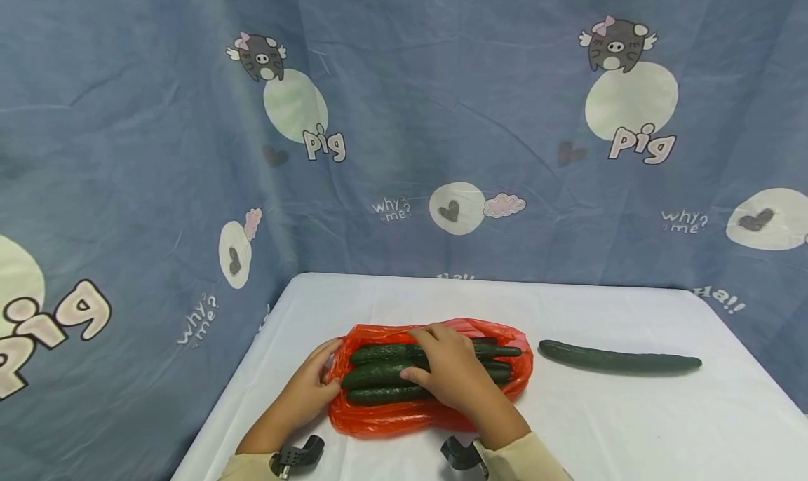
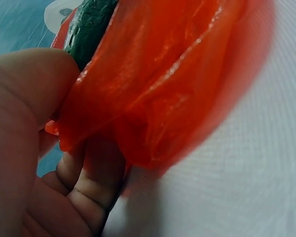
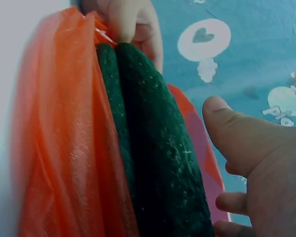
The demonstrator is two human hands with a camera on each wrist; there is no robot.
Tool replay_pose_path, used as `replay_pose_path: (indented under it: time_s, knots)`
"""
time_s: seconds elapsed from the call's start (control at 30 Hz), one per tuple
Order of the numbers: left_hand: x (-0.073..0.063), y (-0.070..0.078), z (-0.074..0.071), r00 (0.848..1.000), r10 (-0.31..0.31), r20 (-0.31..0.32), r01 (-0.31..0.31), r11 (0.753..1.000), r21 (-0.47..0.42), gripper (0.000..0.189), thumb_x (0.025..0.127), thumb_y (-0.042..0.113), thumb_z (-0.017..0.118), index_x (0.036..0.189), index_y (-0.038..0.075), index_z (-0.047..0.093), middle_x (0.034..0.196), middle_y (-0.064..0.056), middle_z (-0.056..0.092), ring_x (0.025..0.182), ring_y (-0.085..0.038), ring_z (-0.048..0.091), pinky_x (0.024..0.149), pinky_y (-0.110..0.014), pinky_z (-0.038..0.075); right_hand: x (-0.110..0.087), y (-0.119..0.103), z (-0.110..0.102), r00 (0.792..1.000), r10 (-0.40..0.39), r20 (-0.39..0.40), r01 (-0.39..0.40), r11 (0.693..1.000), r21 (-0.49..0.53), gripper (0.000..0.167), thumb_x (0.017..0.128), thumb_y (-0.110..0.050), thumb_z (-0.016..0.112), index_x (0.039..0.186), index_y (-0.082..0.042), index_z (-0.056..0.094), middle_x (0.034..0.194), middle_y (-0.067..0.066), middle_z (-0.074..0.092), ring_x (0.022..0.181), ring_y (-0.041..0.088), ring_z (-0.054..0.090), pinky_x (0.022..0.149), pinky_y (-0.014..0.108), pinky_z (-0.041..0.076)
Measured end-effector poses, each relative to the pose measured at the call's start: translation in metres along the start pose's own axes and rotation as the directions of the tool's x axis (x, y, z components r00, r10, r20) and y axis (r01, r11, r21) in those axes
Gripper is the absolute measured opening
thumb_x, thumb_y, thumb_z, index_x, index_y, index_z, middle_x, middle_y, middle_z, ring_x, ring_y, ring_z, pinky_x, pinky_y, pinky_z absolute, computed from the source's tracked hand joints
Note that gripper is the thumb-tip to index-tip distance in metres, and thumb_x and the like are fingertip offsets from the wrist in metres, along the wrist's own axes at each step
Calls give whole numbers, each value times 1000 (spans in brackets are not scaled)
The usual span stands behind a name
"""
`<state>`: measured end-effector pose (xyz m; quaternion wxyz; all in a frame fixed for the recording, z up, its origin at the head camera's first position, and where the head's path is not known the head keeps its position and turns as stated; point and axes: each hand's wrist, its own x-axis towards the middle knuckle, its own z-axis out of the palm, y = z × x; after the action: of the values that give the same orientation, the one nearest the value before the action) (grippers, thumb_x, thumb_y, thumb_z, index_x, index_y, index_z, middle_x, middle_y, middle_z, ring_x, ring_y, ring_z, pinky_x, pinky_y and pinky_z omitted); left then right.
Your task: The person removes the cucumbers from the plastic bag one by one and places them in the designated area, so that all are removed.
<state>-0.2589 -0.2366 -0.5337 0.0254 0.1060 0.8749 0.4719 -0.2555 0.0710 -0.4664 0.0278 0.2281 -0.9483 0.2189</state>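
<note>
A red plastic bag [image 1: 379, 419] lies on the table with several dark green cucumbers [image 1: 374, 375] side by side in its mouth. At the bag's left end my left hand [image 1: 309, 386] pinches the plastic edge between thumb and fingers. The left wrist view shows the thumb [image 2: 34, 74] over the thin red film, one cucumber tip just behind it. Over the middle of the cucumbers is my right hand [image 1: 451, 365], thumb spread away from the fingers. In the right wrist view that thumb [image 3: 237, 131] stands apart from the nearest cucumber [image 3: 158, 133].
A single long cucumber [image 1: 618, 359] lies on the white tablecloth [image 1: 631, 425], to the right of the bag. Blue cloth [image 1: 404, 102] printed with pigs hangs behind the table and along its left side.
</note>
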Motion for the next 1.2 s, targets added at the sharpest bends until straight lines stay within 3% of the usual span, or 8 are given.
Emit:
replay_pose_path:
  time_s: [0.3, 0.5, 0.7, 0.97, 1.2]
  knots:
    - [0, -1, 0, 999, 34, -9, -33, 999, 36, 79, 87, -5, 63, 160, 13, 42, 163, -9, 39, 75, -12, 48, 65, -22, 48, 1, -6, 10, 1000, 22, 15, -21, 997, -79, 77, 88, -62, 74, 151, -22, 55, 145, 6, 58, 138, 34, 49, 119, 60, 35]
    - [2, 0, 4, 999, 37, -17, -36, 998, 52, 77, 87, -5, 64, 160, 11, 42, 163, -9, 40, 76, -11, 48, 66, -21, 48, 1, -5, 16, 999, 41, 4, -41, 997, -64, 75, 88, -61, 74, 149, -20, 57, 142, 8, 58, 135, 32, 51, 118, 58, 38]
    - [2, 2, 0, 999, 38, -27, -36, 997, 72, 78, 87, -5, 63, 160, 13, 43, 164, -7, 40, 78, -12, 48, 69, -22, 48, 2, -5, 24, 998, 23, -64, -29, 996, -85, 68, 89, -62, 73, 143, -23, 62, 134, 7, 56, 123, 29, 50, 110, 57, 41]
    - [1, 1, 2, 1000, 20, -18, -19, 997, 73, 79, 87, -5, 64, 160, 13, 42, 164, -6, 39, 81, -12, 49, 71, -22, 47, -3, -5, 33, 994, -24, -111, 3, 983, -186, 64, 83, -62, 79, 136, -29, 66, 120, 4, 55, 111, 27, 49, 95, 54, 42]
    - [-1, 1, 2, 1000, 20, -20, -19, 998, 60, 79, 87, -4, 63, 160, 13, 42, 164, -7, 40, 80, -13, 48, 69, -22, 47, -7, -9, 37, 990, -59, -130, 29, 973, -227, 57, 84, -57, 80, 132, -28, 67, 112, 2, 56, 102, 23, 52, 83, 42, 42]
